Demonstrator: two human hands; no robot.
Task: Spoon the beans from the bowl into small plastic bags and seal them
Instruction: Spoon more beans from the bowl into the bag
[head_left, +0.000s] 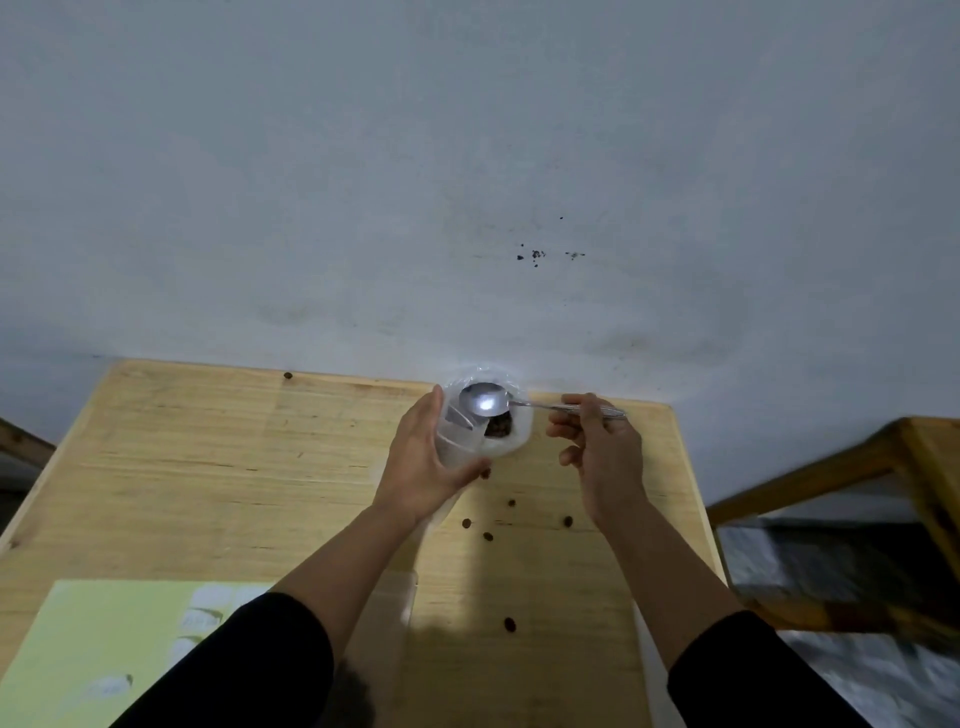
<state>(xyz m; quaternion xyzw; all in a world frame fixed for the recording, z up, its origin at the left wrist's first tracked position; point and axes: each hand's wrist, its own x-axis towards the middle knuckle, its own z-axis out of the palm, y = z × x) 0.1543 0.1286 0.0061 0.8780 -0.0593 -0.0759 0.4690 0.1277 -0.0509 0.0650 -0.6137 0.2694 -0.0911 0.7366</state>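
Wooden planks make up your desk (208, 467), and its far edge is the biggest hazard: the white bowl (511, 441) sits right against that edge by the wall, so a firm push from either side could tip it off. Your left hand (423, 467) curls round the bowl's near-left side together with a clear plastic bag (457, 434), whose mouth looks only loosely held; if it sags shut, the next spoonful lands on the desk. Your right hand (597, 447) pinches the handle of a metal spoon (483, 400), whose scoop hovers over the bowl and looks empty under the glare. Few beans (498, 427) remain, a dark clump at the bowl's bottom, so scraping hard for them could flick some out. Loose beans (488, 536) already lie scattered on the desk near your wrists, and a sleeve could sweep them to the floor. On the pale green sheet (104, 649) at the near-left corner, the printing is too blurred to read; no brand shows anywhere.
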